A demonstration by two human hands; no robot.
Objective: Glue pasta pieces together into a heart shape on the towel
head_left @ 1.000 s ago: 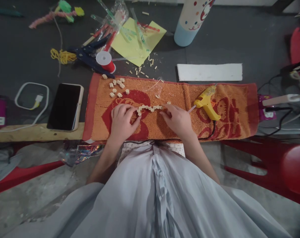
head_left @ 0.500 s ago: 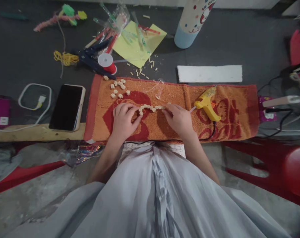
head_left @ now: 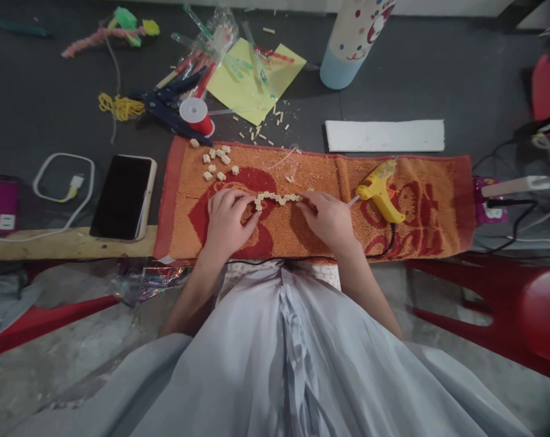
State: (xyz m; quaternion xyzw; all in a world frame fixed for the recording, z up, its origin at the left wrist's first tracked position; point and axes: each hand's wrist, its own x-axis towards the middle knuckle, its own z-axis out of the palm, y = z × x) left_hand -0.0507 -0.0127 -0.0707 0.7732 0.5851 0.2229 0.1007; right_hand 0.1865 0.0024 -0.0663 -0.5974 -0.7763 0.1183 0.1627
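One chain (head_left: pixel 278 198) between both hands (head_left: pixel 230 222)

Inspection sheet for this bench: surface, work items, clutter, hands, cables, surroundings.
Surface: orange towel on dark table.
Work items: wavy strip between hands; loose blocks and yellow glue gun on towel.
Clutter: thread spool, yellow paper, bottle, phone.
Hands: left hand and right hand grip opposite strip ends.
Cables: white cable looped beside phone; black cord at glue gun.
Surroundings: red chairs, both sides.
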